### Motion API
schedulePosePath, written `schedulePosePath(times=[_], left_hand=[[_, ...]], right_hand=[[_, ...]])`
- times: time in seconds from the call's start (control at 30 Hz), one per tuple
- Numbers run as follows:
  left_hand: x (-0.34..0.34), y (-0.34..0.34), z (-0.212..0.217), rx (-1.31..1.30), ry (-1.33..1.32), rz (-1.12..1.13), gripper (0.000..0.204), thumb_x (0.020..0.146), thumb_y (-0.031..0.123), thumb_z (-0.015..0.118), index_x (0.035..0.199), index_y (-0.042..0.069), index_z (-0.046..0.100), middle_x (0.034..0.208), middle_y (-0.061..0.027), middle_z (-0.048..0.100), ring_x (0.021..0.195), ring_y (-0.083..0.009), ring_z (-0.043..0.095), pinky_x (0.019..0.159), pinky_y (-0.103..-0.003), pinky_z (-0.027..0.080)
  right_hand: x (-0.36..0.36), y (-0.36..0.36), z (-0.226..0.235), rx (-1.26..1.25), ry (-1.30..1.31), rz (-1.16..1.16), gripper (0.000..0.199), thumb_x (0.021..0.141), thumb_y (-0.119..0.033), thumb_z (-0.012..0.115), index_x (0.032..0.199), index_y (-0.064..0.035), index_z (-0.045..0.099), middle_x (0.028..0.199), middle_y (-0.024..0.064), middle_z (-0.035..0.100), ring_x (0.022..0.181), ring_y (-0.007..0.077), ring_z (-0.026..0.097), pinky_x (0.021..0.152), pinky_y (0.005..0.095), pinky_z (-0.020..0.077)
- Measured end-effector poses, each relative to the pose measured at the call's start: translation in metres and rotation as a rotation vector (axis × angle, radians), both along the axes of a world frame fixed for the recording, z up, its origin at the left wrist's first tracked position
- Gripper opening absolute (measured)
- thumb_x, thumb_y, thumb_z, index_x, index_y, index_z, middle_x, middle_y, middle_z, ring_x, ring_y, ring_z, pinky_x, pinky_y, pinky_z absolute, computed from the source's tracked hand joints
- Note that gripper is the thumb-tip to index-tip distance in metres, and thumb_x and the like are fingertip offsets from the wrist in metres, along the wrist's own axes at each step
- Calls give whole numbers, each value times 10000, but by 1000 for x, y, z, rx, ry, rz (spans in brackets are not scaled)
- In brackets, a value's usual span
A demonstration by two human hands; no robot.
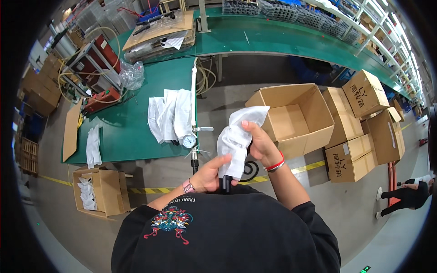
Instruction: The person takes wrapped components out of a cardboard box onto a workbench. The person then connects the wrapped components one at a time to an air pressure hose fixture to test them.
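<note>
A white soft wrapping bag (231,144) is held in front of my chest, with a black rod-like end (226,183) sticking out of its lower opening. My left hand (210,174) is closed round the bag's lower part, beside the black end. Higher up, my right hand (260,142) grips the bag from the right, thumb on top. The cloth hides most of what is inside. On the green table (132,136) to the left lie several similar white bags (170,113), overlapping, with dark ends peeking out below.
Beside the table edge stands a pressure gauge (189,141) on a pipe. An open cardboard box (314,136) sits at right, near stacked cartons (359,91). Another carton (116,195) at lower left holds white bags. Far right, a person (409,193) in black is on the floor area.
</note>
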State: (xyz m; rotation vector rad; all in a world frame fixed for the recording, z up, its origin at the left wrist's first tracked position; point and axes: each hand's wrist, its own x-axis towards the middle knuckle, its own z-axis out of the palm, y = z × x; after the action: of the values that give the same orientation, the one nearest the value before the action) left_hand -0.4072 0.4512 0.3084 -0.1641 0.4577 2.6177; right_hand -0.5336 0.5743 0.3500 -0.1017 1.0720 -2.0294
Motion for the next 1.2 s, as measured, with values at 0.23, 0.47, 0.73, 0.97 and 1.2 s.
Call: schedulePosePath(times=[0.23, 0.47, 0.73, 0.97, 1.2], left_hand=[[-16, -25, 49, -163, -51, 228, 356, 773, 116, 566, 1107, 25, 481, 837, -121, 580, 632, -210, 515, 516, -298, 441], [-31, -54, 70, -141, 16, 722, 249, 774, 86, 535, 1012, 16, 510, 776, -90, 576, 589, -166, 489, 494, -256, 411], [-36, -34, 81, -230, 130, 908, 213, 767, 69, 512, 970, 5, 521, 750, -84, 564, 574, -144, 469, 493, -247, 398], [-30, -21, 88, -386, 232, 921, 233, 764, 57, 487, 991, 17, 519, 735, -75, 550, 557, -137, 457, 484, -244, 386], [-26, -19, 84, -389, 259, 898, 264, 752, 31, 488, 1015, 11, 502, 763, -96, 556, 557, -148, 476, 460, -249, 390]], right_hand=[[-9, 22, 2, 115, 93, -30, 443, 868, -201, 474, 1273, -104, 321, 742, 49, 502, 540, 94, 454, 376, 205, 296], [66, 25, 19, 329, 412, 177, 394, 881, -137, 430, 1265, -122, 347, 621, 24, 474, 444, 76, 379, 370, 193, 292], [82, 7, 21, 381, 499, 186, 338, 867, -194, 501, 1192, -123, 439, 654, 11, 480, 494, 82, 421, 445, 203, 323], [85, 7, 32, 377, 486, 189, 300, 859, -207, 522, 1129, -83, 481, 643, 6, 483, 509, 87, 424, 466, 211, 331], [91, 6, 26, 331, 533, 139, 279, 850, -201, 530, 1085, -52, 501, 611, 4, 476, 512, 86, 423, 465, 213, 331]])
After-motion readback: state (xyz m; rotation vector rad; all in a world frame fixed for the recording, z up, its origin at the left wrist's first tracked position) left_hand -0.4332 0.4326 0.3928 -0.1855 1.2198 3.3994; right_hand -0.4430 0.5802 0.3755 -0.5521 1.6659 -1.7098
